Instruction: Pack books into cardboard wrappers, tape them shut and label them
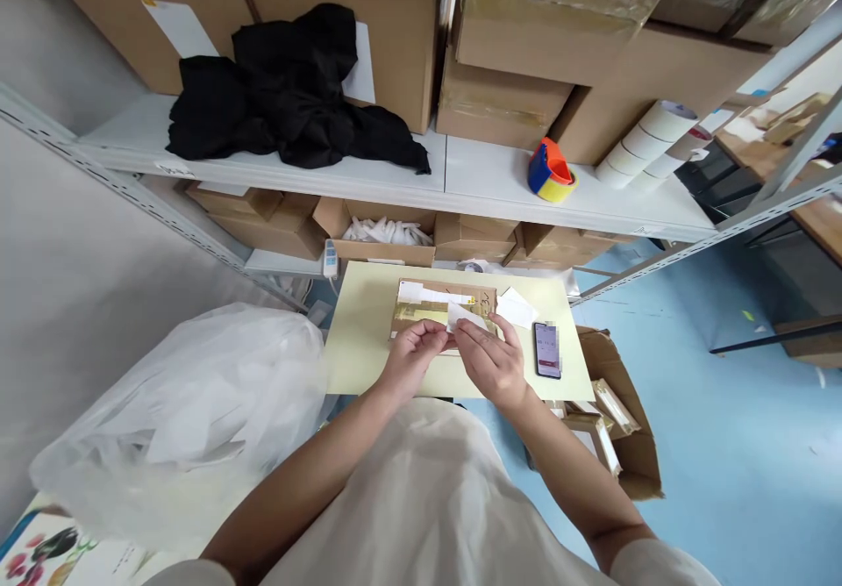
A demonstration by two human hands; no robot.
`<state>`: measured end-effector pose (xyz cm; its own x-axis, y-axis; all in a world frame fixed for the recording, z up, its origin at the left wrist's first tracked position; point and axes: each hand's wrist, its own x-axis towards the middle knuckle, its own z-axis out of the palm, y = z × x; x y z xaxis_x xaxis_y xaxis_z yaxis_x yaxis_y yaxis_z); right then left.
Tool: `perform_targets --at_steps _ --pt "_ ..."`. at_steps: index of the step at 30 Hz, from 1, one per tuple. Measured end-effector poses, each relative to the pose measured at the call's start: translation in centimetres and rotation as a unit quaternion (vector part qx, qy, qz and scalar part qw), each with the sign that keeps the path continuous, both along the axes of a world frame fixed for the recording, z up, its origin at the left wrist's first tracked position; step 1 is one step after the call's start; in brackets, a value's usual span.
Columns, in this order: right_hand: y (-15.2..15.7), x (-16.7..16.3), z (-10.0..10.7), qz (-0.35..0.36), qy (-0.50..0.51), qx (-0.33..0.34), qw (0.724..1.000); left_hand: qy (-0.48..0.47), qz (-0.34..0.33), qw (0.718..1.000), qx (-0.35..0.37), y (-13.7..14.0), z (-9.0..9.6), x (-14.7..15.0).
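Note:
A small white slip of paper [464, 314] is between my hands, above a taped cardboard box [485, 298] on a pale yellow table. My left hand [414, 353] pinches the slip's near left corner between thumb and fingers. With fingers bent together over its right side, my right hand [492, 360] also holds the slip; the fingers cover part of it. The box bears a white label strip, tape and dark handwritten marks. Beside it lie several white sheets [517, 308], close to my right fingers.
A phone [547, 349] rests at the right of the table [348, 323]. An open carton [624, 446] of small boxes stands right, a large plastic bag [197, 402] left. Ahead, a metal shelf [487, 174] bears black cloth [282, 95], a tape dispenser [551, 172] and tape rolls [648, 143].

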<state>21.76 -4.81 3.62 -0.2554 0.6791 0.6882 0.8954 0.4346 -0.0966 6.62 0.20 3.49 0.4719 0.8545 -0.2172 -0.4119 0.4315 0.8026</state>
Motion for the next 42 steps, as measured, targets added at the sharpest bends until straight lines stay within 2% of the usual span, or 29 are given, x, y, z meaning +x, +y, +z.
perform_targets --at_steps 3,5,12,17,21,25,27,30,33,42 --pt "-0.2 -0.3 0.2 0.024 -0.026 0.057 0.998 0.02 -0.001 1.0 0.003 -0.1 0.1 -0.9" --pt "-0.2 -0.5 0.4 0.035 -0.042 0.07 0.996 0.023 -0.01 1.0 -0.003 -0.1 0.2 -1.3" --pt "-0.3 -1.5 0.9 0.034 -0.058 0.069 0.995 0.03 -0.023 0.999 -0.004 0.1 0.6 -2.0" --pt "-0.5 -1.9 0.4 0.033 -0.047 0.054 0.997 0.042 -0.02 0.999 0.012 0.3 0.0 -2.3" --pt "-0.5 -2.4 -0.3 0.028 -0.011 0.04 0.999 0.061 -0.013 0.996 0.064 0.4 -0.9 -2.6" --pt "-0.2 -3.2 -0.1 0.033 0.103 -0.001 0.994 0.085 -0.01 0.983 0.16 0.6 -1.6 -2.9" --pt "0.0 -3.6 0.3 0.044 0.181 -0.054 0.981 0.096 -0.008 0.971 0.22 0.8 -1.6 -3.3" --pt "0.3 -4.2 1.1 0.043 0.294 -0.143 0.944 0.133 -0.006 0.937 0.322 1.2 -1.3 -4.0" --pt "0.7 -4.7 1.6 0.036 0.355 -0.2 0.912 0.178 0.001 0.902 0.394 1.6 -1.0 -4.7" --pt "1.8 -5.9 1.1 0.034 0.444 -0.293 0.846 0.252 0.037 0.849 0.464 1.9 -0.9 -6.0"
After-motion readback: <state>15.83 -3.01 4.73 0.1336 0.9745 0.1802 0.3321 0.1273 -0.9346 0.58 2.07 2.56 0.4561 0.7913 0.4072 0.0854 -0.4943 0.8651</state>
